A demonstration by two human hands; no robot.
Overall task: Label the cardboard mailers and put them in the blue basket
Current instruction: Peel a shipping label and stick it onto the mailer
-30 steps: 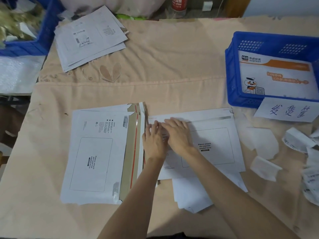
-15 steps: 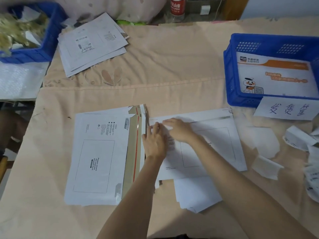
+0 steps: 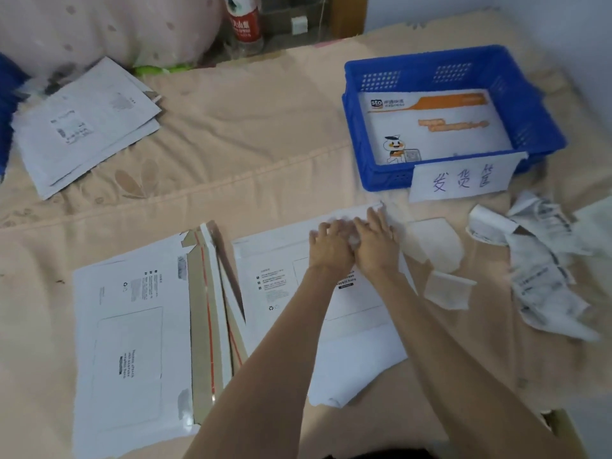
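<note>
Now pressing mailer (image 3: 281, 260) flat with left hand (image 3: 329, 248) and right hand (image 3: 374, 243), fingers straight, side by side.

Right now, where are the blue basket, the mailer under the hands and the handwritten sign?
blue basket (image 3: 356, 104): head view, bare left wall.
mailer under the hands (image 3: 281, 260): head view, white face left of the hands.
handwritten sign (image 3: 462, 180): head view, middle of the paper.

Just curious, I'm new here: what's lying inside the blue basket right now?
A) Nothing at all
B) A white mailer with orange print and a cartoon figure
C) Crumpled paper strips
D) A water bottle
B: the blue basket holds a flat white mailer with orange print and a cartoon mascot.
</note>
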